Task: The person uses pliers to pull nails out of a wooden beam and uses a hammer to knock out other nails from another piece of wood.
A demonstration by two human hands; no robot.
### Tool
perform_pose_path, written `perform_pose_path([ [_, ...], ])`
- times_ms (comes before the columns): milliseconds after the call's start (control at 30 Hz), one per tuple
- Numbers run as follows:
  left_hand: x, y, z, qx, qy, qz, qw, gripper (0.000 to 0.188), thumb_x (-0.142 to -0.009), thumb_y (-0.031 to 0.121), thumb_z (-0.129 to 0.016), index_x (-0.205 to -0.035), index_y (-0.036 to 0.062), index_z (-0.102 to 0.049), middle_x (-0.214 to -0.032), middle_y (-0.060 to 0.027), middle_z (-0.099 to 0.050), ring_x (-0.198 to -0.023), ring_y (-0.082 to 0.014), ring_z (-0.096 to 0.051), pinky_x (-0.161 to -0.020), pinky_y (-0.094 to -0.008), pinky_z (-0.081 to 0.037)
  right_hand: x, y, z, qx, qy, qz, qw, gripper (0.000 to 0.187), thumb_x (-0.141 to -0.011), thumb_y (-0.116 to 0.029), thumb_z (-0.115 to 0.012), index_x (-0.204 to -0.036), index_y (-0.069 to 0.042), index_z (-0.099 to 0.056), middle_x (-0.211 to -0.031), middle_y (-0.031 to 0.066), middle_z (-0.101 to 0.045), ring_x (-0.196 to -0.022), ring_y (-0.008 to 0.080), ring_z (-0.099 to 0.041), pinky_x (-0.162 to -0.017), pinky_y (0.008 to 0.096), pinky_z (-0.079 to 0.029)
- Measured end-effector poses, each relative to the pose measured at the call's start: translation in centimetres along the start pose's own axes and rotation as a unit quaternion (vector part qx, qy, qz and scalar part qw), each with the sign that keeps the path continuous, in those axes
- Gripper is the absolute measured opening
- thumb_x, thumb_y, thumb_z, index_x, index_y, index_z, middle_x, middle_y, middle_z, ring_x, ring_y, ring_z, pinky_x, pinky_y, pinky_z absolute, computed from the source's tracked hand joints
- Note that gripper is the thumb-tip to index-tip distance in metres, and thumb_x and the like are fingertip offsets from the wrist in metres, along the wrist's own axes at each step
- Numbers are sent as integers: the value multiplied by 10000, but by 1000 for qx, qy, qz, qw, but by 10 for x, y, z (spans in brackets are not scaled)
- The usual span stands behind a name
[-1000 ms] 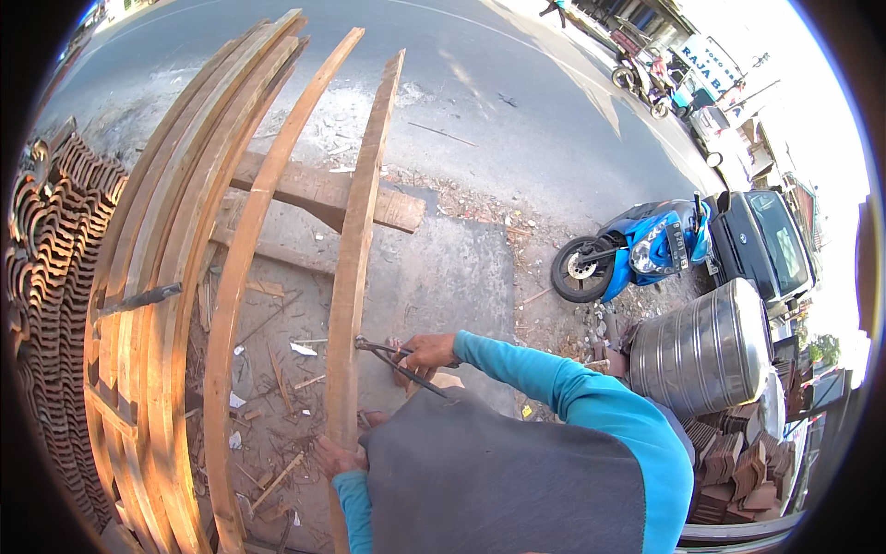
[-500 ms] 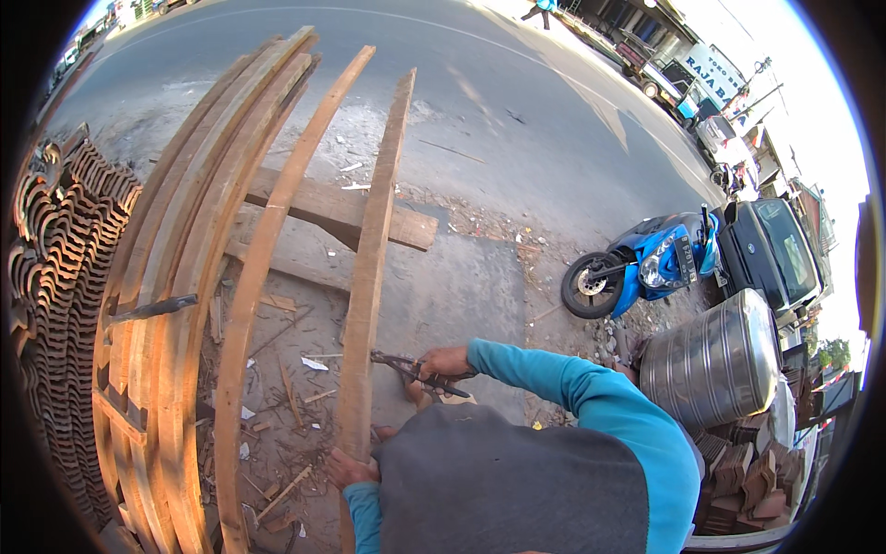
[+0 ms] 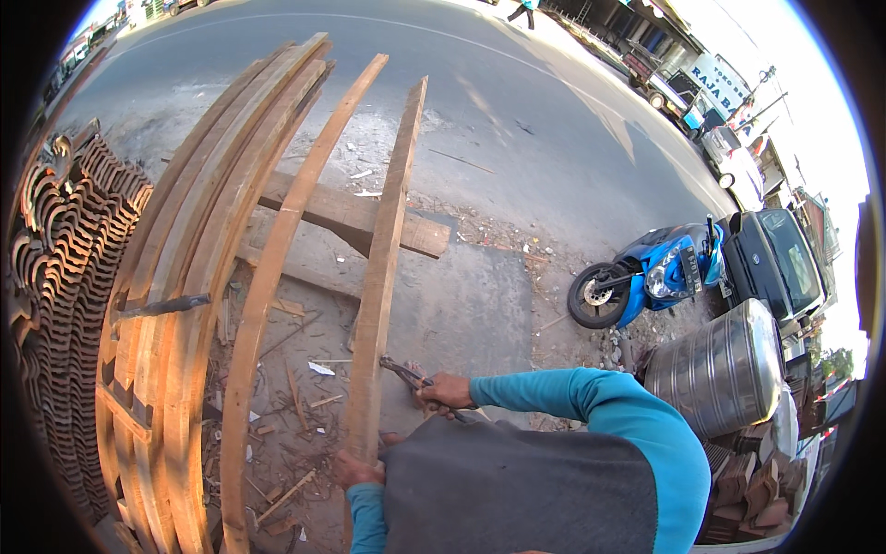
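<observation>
A long squared wooden beam (image 3: 377, 305) runs away from me, resting across a thick timber crosspiece (image 3: 420, 233). My left hand (image 3: 357, 469) is closed around its near part. Dark metal pincers (image 3: 403, 372) meet the beam's right side with their jaws. My right hand (image 3: 446, 391) grips their handles, fingers wrapped round. Whether the jaws hold a nail is too small to tell. Left of this beam lies a second single beam (image 3: 268, 268), apart from it.
Stacked beams (image 3: 198, 277) lie at the left with a dark bar (image 3: 164, 307) across them. Beyond are piled curved roof tiles (image 3: 78, 305). To the right stand a blue motorbike (image 3: 651, 277), a ribbed metal tank (image 3: 715, 369) and a dark car (image 3: 775, 258). Wood scraps litter the ground.
The view has shifted slightly. My right hand has come nearer to me, swinging the pincer handles down and closer together, while the jaws stay at the beam's side. My left hand keeps its grip.
</observation>
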State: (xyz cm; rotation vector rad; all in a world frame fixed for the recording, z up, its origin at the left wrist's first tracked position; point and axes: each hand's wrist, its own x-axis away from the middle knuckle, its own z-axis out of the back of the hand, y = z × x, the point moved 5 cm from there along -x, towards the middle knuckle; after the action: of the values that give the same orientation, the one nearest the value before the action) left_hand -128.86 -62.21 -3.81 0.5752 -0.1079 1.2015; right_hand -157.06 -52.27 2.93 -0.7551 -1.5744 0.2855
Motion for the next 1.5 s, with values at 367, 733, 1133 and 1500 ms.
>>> perform_pose_path([
  [367, -1, -2, -10, -9, 21, -32, 999, 856, -522, 299, -928, -1157, -2, -441, -1143, -223, -550, -1086, -425, -552, -897, -504, -472, 11, -2, -8, 39, 63, 19, 997, 314, -990, -305, -524, -889, -10, -567, -692, 42, -538, -507, 131, -530, -432, 298, -473],
  [733, 4, 8, 17, 24, -31, 36, 999, 702, -583, 256, -862, -1094, 30, -436, -1079, -208, -550, -1049, -422, -556, -863, -526, -476, 2, 12, -23, -102, 53, -16, 993, 139, -902, -120, -520, -973, -1, -517, -705, 54, -522, -557, 161, -533, -509, 338, -492],
  [1133, 5, 13, 18, 44, -29, 9, 999, 649, -622, 239, -828, -1098, 32, -438, -1077, -221, -554, -1025, -451, -556, -852, -540, -466, 12, -37, 21, 4, -36, -98, 994, 344, -998, -148, -488, -1266, 63, -524, -942, 171, -674, -867, 312, -726, -804, 422, -618],
  [1500, 5, 6, 12, 49, 10, -15, 999, 688, -614, 286, -858, -1110, 35, -453, -1050, -222, -571, -1006, -448, -567, -834, -537, -466, 25, -25, 15, -109, -37, -117, 986, 354, -1047, -262, -433, -1301, -24, -499, -885, 103, -635, -828, 205, -678, -724, 363, -589],
])
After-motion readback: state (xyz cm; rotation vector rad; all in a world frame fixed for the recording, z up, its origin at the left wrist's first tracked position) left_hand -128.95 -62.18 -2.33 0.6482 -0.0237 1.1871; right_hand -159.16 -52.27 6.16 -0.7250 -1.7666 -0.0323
